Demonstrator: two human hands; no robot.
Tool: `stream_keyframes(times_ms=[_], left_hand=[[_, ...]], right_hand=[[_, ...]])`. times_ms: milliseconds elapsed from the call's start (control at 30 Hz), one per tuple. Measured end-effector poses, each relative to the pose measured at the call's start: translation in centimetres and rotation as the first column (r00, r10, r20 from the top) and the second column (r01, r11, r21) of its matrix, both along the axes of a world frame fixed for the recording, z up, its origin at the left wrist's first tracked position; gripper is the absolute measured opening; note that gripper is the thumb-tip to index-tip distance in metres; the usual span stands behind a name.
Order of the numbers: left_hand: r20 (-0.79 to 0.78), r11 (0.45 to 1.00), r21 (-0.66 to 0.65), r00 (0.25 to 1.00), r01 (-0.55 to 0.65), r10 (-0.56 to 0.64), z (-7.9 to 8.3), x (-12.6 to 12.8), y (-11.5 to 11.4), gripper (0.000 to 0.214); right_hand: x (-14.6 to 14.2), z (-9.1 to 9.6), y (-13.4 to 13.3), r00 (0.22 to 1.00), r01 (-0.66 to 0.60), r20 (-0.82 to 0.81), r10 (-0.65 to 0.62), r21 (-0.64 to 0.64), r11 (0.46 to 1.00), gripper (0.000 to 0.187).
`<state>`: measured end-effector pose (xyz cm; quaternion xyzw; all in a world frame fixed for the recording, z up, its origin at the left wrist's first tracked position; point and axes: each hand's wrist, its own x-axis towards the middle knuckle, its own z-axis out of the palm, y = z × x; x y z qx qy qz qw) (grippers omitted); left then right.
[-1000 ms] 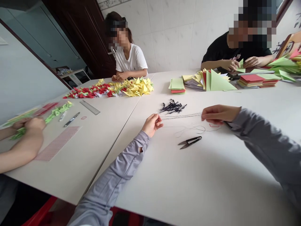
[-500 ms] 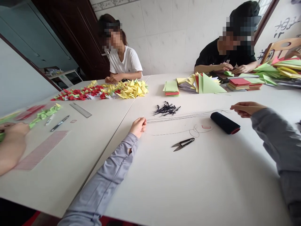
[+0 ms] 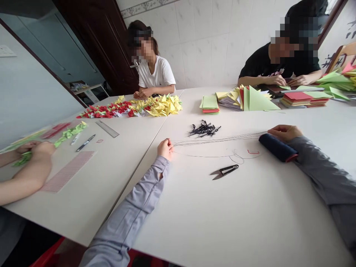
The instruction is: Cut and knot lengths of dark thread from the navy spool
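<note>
Several dark threads (image 3: 219, 140) stretch across the white table between my two hands. My left hand (image 3: 166, 149) is closed on their left ends. At their right ends my right hand (image 3: 285, 132) pinches the strands, just behind a dark blue thread spool (image 3: 278, 147) lying on its side. A loose strand runs from near my left hand to a small tangle (image 3: 237, 156) left of the spool. Black thread snips (image 3: 224, 171) lie in front of the threads. Behind them is a pile of short black knotted cords (image 3: 205, 128).
Folded paper pieces (image 3: 164, 105) in yellow and red are heaped at the back. Stacked coloured paper (image 3: 210, 104) stands further right. A ruler (image 3: 107, 128) and a pen (image 3: 86, 143) lie left. Two people sit opposite; another person's arms (image 3: 33, 168) work at the left.
My right hand has come in leftward, close behind the spool, still at the threads' ends. My left hand keeps its hold. The whole view has shifted slightly.
</note>
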<state>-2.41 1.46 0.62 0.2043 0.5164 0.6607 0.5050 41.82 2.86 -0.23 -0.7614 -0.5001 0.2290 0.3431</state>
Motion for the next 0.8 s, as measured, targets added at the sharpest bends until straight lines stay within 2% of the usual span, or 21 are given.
stream_keyframes(times_ms=[167,267,400,500,533,600,633,700,733,800], left_hand=[[0.030,0.999,-0.011,0.999,-0.043,0.043,0.0,0.2,-0.1,0.016],[0.024,0.998,0.003,0.998,-0.056,0.056,0.1,0.5,-0.3,0.016],[-0.025,0.997,0.063,0.999,-0.043,0.044,0.5,1.4,-1.0,0.011],[-0.148,0.981,0.167,0.986,0.096,-0.072,0.9,2.5,-1.9,0.006],[-0.191,0.965,0.192,0.971,0.178,-0.141,1.1,3.0,-2.2,0.006],[-0.253,0.914,0.197,0.919,0.355,-0.302,1.3,4.1,-3.0,0.010],[-0.276,0.882,0.179,0.883,0.436,-0.381,1.3,4.7,-3.3,0.013],[-0.304,0.818,0.115,0.804,0.564,-0.511,1.4,6.0,-3.8,0.017],[-0.312,0.789,0.078,0.767,0.609,-0.561,1.3,6.6,-4.0,0.017],[-0.319,0.745,0.022,0.711,0.666,-0.626,1.2,7.9,-4.2,0.017]], right_hand=[[0.3,-0.8,0.1,0.999,-0.013,0.052,0.014,-0.011,1.000,0.022],[0.4,-0.7,0.3,0.993,-0.027,0.113,0.029,-0.020,0.999,0.019],[1.1,1.0,0.4,0.971,-0.002,0.238,-0.010,0.051,0.999,0.010],[1.3,3.3,-0.5,0.937,0.016,0.346,-0.046,0.089,0.996,0.010],[0.8,4.0,-1.0,0.920,-0.024,0.392,-0.016,0.096,0.995,0.010],[-0.9,5.0,-2.3,0.874,-0.201,0.469,0.130,0.104,0.974,0.011],[-2.3,5.1,-3.1,0.826,-0.339,0.508,0.245,0.099,0.936,0.010],[-5.3,4.7,-4.5,0.674,-0.601,0.554,0.489,0.027,0.799,0.012],[-6.8,4.2,-5.2,0.605,-0.649,0.599,0.524,-0.010,0.761,0.011],[-9.1,3.1,-6.1,0.521,-0.663,0.663,0.538,-0.082,0.744,0.011]])
